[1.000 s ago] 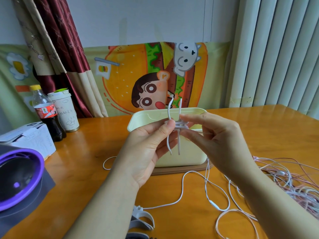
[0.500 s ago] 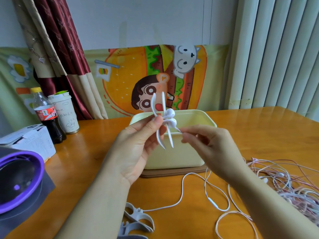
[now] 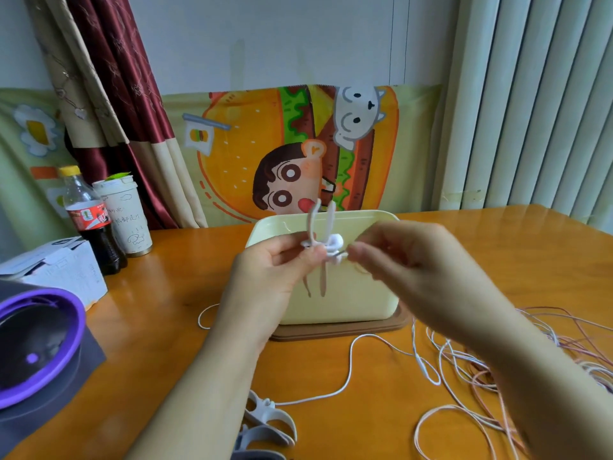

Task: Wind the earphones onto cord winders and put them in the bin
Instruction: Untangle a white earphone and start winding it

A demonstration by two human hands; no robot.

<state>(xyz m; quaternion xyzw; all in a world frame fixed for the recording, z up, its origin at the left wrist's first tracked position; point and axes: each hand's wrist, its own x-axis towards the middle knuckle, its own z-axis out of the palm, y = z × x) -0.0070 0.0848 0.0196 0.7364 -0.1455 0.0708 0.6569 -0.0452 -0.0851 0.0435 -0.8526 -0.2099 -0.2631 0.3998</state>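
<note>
My left hand (image 3: 265, 280) pinches a white cord winder (image 3: 320, 242) upright in front of the pale yellow bin (image 3: 365, 303). A white earbud (image 3: 336, 242) and a few cord turns sit at the winder's middle. My right hand (image 3: 408, 270), blurred, pinches the white earphone cord right beside the winder. The rest of that cord (image 3: 351, 370) trails down over the table. Spare white winders (image 3: 265, 416) lie at the near edge by my left forearm.
A tangle of white and pink earphone cords (image 3: 564, 366) covers the table's right side. The bin stands on a brown lid (image 3: 338, 332). At the left are a purple-rimmed device (image 3: 36, 343), a white box (image 3: 53, 270), a cola bottle (image 3: 89, 220) and a paper cup (image 3: 126, 217).
The winder has stayed in my left hand, raised in front of the bin. My right hand has moved up close to the winder's middle with the cord.
</note>
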